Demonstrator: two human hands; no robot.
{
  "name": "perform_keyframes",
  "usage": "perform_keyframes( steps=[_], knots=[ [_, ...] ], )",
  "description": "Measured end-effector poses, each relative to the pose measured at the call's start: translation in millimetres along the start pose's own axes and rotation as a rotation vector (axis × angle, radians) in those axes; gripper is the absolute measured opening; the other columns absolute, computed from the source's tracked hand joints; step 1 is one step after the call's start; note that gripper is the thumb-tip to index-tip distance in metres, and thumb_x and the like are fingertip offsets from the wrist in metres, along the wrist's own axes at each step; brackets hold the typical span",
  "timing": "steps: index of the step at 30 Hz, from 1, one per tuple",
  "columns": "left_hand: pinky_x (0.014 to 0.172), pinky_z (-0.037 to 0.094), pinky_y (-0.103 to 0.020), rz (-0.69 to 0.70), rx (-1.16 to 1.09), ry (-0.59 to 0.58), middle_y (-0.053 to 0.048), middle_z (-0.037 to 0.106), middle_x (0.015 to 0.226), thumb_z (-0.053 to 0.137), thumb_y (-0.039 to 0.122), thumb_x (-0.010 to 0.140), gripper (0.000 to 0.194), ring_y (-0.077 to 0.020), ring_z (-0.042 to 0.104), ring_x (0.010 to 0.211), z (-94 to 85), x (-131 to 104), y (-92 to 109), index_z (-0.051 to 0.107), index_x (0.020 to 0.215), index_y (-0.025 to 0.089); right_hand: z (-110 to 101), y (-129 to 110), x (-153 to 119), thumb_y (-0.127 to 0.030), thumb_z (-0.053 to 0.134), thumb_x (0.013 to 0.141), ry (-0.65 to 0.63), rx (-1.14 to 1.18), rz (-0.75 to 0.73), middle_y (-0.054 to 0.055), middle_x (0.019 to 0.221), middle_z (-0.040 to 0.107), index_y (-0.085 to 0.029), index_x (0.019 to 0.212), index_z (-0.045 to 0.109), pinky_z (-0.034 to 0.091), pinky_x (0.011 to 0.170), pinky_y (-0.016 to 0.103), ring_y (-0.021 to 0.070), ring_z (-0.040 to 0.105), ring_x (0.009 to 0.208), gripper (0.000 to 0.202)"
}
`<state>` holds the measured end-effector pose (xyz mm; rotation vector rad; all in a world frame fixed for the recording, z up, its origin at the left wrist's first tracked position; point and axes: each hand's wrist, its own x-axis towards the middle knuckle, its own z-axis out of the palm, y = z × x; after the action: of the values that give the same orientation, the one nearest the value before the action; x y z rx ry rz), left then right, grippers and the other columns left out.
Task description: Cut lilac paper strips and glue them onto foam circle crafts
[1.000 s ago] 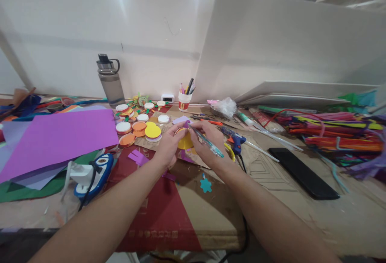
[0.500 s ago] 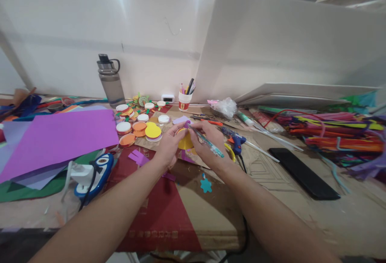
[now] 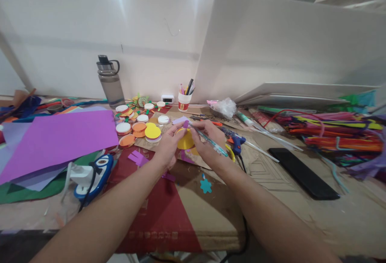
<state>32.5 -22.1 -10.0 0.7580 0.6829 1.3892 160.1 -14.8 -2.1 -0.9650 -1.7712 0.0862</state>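
Observation:
My left hand [image 3: 166, 145] is closed on a yellow paper disc [image 3: 185, 141], its thumb near the top edge. A small purple paper strip [image 3: 186, 124] sticks up at that edge, between the fingertips of both hands. A clear pen with teal parts [image 3: 213, 144] slants across my right hand [image 3: 210, 136], which is closed around it. Its tip end points toward the purple strip; whether it touches cannot be seen. Below the hands lies a teal flower-shaped cutout [image 3: 206, 185]. Purple paper pieces [image 3: 138, 157] rest to the left.
Several round white, orange and yellow pieces [image 3: 127, 140] sit left of the hands. A blue glue gun [image 3: 238, 143] and black phone [image 3: 303, 173] lie right. Behind stand a pen cup [image 3: 184, 102] and water bottle [image 3: 110, 82]. Purple sheets [image 3: 66, 140] and a power strip [image 3: 95, 176] are left.
The purple strip's curled tip now looks straighter and more upright. The pen has shifted slightly right and lies a little lower in my right hand. My left hand has barely moved.

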Motion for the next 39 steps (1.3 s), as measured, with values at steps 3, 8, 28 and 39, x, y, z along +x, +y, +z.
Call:
perform_keyframes(
  steps=[3, 8, 28, 39],
  knots=[
    [0.064, 0.049, -0.023, -0.015, 0.008, 0.021, -0.005, 0.072, 0.094, 0.073, 0.024, 0.070, 0.038, -0.0139, 0.065, 0.072, -0.3, 0.6, -0.5, 0.068, 0.108, 0.019, 1.7, 0.5, -0.5, -0.032, 0.056, 0.086, 0.037, 0.027, 0.048, 0.003, 0.081, 0.068, -0.023, 0.089, 0.063, 0.052, 0.071, 0.034, 0.0184, 0.064, 0.072, 0.012],
    [0.066, 0.050, -0.024, 0.010, 0.017, 0.018, -0.006, 0.072, 0.096, 0.073, 0.024, 0.070, 0.039, -0.0147, 0.065, 0.075, -2.3, 2.5, -2.7, 0.068, 0.108, 0.018, 1.8, 2.0, -0.5, -0.030, 0.056, 0.086, 0.018, 0.032, 0.050, 0.002, 0.081, 0.069, -0.023, 0.090, 0.063, 0.053, 0.072, 0.035, 0.0187, 0.064, 0.072, 0.011],
    [0.065, 0.048, -0.023, 0.012, 0.032, 0.017, -0.005, 0.071, 0.091, 0.074, 0.024, 0.069, 0.037, -0.0123, 0.062, 0.070, 0.2, 0.8, -1.3, 0.068, 0.106, 0.018, -0.4, 3.3, -0.4, -0.028, 0.055, 0.087, -0.038, 0.006, -0.034, 0.003, 0.088, 0.067, -0.024, 0.092, 0.062, 0.051, 0.072, 0.033, 0.0176, 0.063, 0.077, 0.010],
    [0.060, 0.048, -0.021, -0.005, 0.022, 0.017, -0.005, 0.071, 0.089, 0.074, 0.023, 0.069, 0.039, -0.0118, 0.062, 0.068, 1.2, -0.8, -1.1, 0.067, 0.107, 0.017, -0.4, 3.6, -0.4, -0.029, 0.054, 0.088, -0.046, 0.015, -0.053, 0.003, 0.088, 0.067, -0.022, 0.093, 0.061, 0.050, 0.072, 0.032, 0.0169, 0.062, 0.077, 0.011]
  ],
)
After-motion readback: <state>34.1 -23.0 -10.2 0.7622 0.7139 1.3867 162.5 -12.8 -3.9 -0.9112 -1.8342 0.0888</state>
